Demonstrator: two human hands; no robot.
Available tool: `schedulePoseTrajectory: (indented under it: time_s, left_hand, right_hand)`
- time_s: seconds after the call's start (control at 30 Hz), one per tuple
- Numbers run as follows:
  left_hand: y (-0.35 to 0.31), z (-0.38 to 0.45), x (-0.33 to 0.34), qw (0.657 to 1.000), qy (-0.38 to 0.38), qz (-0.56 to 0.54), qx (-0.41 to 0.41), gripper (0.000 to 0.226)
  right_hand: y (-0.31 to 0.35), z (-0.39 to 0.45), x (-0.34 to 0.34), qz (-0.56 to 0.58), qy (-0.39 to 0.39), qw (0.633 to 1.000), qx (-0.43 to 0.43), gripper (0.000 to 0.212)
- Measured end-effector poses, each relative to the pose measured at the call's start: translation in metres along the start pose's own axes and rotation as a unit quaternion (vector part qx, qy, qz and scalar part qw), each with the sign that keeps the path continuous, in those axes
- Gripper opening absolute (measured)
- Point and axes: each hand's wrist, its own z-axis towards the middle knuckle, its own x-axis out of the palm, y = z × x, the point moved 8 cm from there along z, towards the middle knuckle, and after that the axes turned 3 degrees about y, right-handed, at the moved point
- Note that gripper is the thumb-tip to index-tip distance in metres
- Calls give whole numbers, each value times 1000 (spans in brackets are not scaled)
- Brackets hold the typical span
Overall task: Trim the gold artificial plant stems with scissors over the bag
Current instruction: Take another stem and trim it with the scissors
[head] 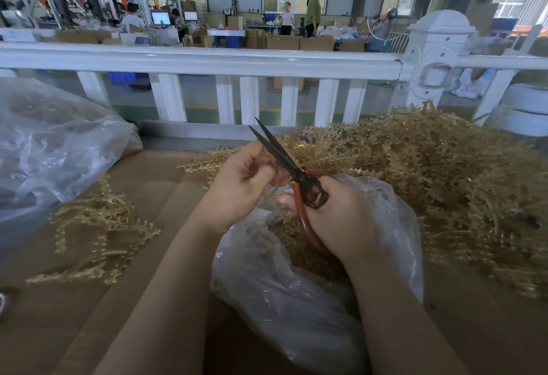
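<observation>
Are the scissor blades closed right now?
No: the dark blades of the red-handled scissors stand apart in a narrow V, held by the right hand.

- The scissors (292,171) have dark blades and red-brown loop handles. Their blades stand slightly parted and point up and away from me, tips above the far edge of the table.
- The stem being trimmed (271,189) is a thin pale gold piece, mostly hidden, hanging down just beside the blades over the bag's mouth.
- The bag (284,291) is clear, crumpled plastic, lying open right in front of me with gold trimmings heaped inside.
- A big tangled heap of gold stems (430,173) fills the table's right side and far edge, touching the bag.
- A smaller loose bunch of gold stems (95,226) lies flat on the left, well apart from the bag.
</observation>
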Motion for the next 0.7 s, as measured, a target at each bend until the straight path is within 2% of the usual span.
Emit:
schedulePoseTrajectory:
  time_s: [0.17,0.33,0.5,0.6,0.7]
  left_hand:
    - [6,-2,-6,999,-25,-13,-28,14]
    - [11,-4,-10,994,-41,-76,-61,17]
    - [12,-4,-1,994,-5,-84,-75,23]
    - [14,-3,6,993,14,-76,-87,22]
    - [17,-2,9,989,16,-112,-96,17]
  right_hand:
    - [-7,0,7,24,33,998,52,41]
    - [-19,0,10,216,50,961,165,30]
    - [-21,2,13,321,54,925,198,17]
    - [-22,3,16,318,65,926,192,8]
    - [-23,3,18,340,68,918,193,5]
